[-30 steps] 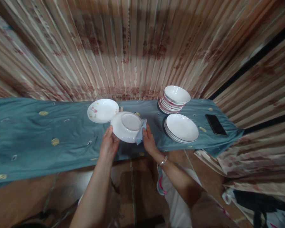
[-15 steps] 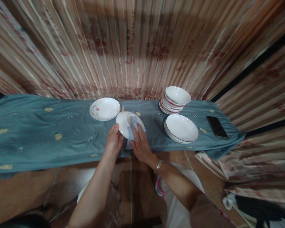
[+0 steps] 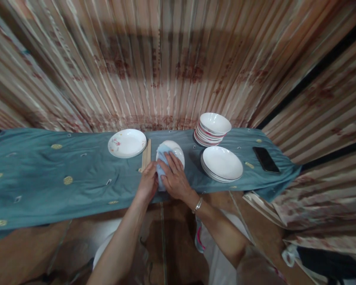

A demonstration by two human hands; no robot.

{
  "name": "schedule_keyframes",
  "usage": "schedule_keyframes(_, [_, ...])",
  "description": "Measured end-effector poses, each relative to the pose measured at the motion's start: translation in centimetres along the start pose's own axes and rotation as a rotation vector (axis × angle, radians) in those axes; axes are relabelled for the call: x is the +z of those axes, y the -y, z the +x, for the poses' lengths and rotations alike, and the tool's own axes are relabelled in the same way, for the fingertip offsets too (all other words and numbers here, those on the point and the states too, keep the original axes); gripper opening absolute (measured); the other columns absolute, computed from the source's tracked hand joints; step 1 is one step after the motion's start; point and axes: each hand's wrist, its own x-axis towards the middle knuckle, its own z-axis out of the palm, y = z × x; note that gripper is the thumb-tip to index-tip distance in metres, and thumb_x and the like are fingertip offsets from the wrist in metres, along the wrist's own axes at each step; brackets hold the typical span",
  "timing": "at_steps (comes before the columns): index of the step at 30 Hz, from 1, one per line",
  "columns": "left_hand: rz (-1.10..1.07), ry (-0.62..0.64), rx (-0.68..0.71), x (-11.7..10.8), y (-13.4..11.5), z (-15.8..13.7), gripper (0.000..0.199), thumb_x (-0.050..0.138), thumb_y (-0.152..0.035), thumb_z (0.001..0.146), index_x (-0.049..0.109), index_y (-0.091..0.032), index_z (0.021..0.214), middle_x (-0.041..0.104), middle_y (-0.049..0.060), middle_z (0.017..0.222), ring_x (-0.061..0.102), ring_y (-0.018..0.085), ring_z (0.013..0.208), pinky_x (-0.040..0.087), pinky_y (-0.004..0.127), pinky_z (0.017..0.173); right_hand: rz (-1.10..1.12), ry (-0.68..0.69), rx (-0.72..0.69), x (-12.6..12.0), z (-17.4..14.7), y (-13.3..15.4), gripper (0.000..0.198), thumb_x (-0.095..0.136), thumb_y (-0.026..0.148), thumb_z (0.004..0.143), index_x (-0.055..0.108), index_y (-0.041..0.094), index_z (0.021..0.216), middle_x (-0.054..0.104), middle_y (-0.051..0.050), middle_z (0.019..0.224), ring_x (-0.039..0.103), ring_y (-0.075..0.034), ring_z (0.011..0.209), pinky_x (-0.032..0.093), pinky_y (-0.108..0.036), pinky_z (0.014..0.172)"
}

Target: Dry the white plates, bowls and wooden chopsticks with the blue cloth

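A round white dish (image 3: 179, 156) is held low over the front half of the cloth-covered table, mostly covered by my right hand and a cloth. My left hand (image 3: 148, 181) is closed at its left edge, fingers partly hidden. With my right hand (image 3: 175, 176) I press a light blue cloth (image 3: 163, 155) against the dish's surface, fingers laid across it. Just left of the dish lies a bundle of wooden chopsticks (image 3: 146, 153), its near end close to my left hand. A flower-patterned white plate (image 3: 128, 143) is beside them.
To the right are stacked white plates (image 3: 222, 163) and, behind them, a tall stack of red-banded bowls (image 3: 214, 126). A black phone (image 3: 266, 159) lies near the right end of the green tablecloth (image 3: 86, 174). A pleated curtain (image 3: 178, 79) hangs behind the table.
The dish has turned and shifted slightly right, and the blue cloth now spreads over more of its left side. My left hand moved a little right. More of the chopsticks shows.
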Motion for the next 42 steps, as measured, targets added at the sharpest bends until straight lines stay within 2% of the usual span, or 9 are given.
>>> schedule_keyframes(4, [0.021,0.041,-0.016,0.5,0.5,-0.5,0.028,0.078,-0.038,0.062,0.062,-0.018,0.075,0.065,0.0,0.072,0.06,0.013,0.069,0.046,0.023,0.064,-0.011,-0.022,0.014,-0.9,0.3,-0.9,0.049,0.038,0.028,0.094,0.038,0.018,0.141,0.028,-0.012,0.153,0.011,-0.025,0.145,0.019,-0.05,0.114])
schedule_keyframes(9, [0.106,0.045,-0.066,0.9,0.4,-1.3,0.033,0.079,-0.042,0.059,0.063,-0.018,0.075,0.059,-0.004,0.064,0.051,0.008,0.056,0.041,0.018,0.054,0.014,-0.063,0.064,-2.2,1.1,-1.7,0.049,0.035,0.033,0.095,0.035,0.018,0.142,0.028,-0.011,0.153,0.015,-0.023,0.144,0.019,-0.048,0.114])
schedule_keyframes(14, [0.163,0.073,-0.076,1.1,0.4,-1.9,0.034,0.077,-0.046,0.06,0.062,-0.017,0.072,0.06,-0.003,0.066,0.054,0.01,0.061,0.044,0.02,0.058,0.127,-0.154,0.157,-2.3,1.8,-2.8,0.048,0.03,0.034,0.097,0.037,0.017,0.141,0.035,-0.012,0.149,0.024,-0.02,0.142,0.021,-0.044,0.114])
schedule_keyframes(19, [0.197,0.097,-0.061,1.0,0.6,-2.1,0.032,0.074,-0.045,0.065,0.064,-0.018,0.077,0.063,-0.001,0.072,0.057,0.013,0.068,0.046,0.022,0.063,0.334,-0.24,0.318,-1.6,2.5,-4.4,0.048,0.027,0.04,0.097,0.043,0.017,0.137,0.045,-0.012,0.142,0.034,-0.019,0.137,0.023,-0.041,0.114])
schedule_keyframes(25, [0.209,0.088,-0.06,0.8,0.7,-2.2,0.031,0.075,-0.045,0.064,0.065,-0.017,0.074,0.059,-0.002,0.068,0.052,0.011,0.063,0.043,0.02,0.059,0.626,-0.317,0.507,-0.7,2.7,-6.2,0.05,0.029,0.048,0.095,0.05,0.019,0.13,0.052,-0.01,0.136,0.044,-0.019,0.13,0.027,-0.037,0.113])
schedule_keyframes(30, [0.165,0.065,-0.056,0.9,0.5,-2.2,0.033,0.076,-0.046,0.062,0.064,-0.016,0.071,0.059,-0.002,0.067,0.054,0.011,0.064,0.044,0.02,0.06,0.751,-0.333,0.66,0.8,1.9,-7.5,0.05,0.033,0.053,0.092,0.058,0.019,0.119,0.063,-0.008,0.12,0.052,-0.021,0.118,0.034,-0.038,0.106])
schedule_keyframes(34, [0.101,-0.001,-0.072,0.9,-0.1,-1.9,0.038,0.08,-0.046,0.056,0.063,-0.016,0.071,0.063,-0.001,0.069,0.059,0.013,0.067,0.046,0.022,0.063,0.799,-0.259,0.798,2.2,0.9,-8.0,0.05,0.039,0.057,0.087,0.063,0.019,0.109,0.068,-0.006,0.103,0.06,-0.021,0.098,0.042,-0.035,0.094])
schedule_keyframes(38, [0.037,-0.087,-0.097,0.5,-1.0,-1.5,0.039,0.084,-0.042,0.05,0.064,-0.015,0.071,0.065,-0.001,0.069,0.06,0.012,0.066,0.047,0.022,0.063,0.801,-0.269,0.809,2.8,0.5,-7.6,0.046,0.044,0.056,0.084,0.066,0.02,0.102,0.069,-0.004,0.095,0.061,-0.021,0.091,0.044,-0.035,0.089])
schedule_keyframes(42, [-0.03,-0.116,-0.085,0.1,-1.8,-1.1,0.041,0.086,-0.04,0.047,0.066,-0.015,0.073,0.066,0.001,0.068,0.062,0.013,0.066,0.048,0.022,0.064,0.887,-0.315,0.785,3.1,0.5,-6.9,0.043,0.051,0.054,0.08,0.067,0.021,0.102,0.07,-0.004,0.104,0.061,-0.021,0.098,0.043,-0.034,0.091])
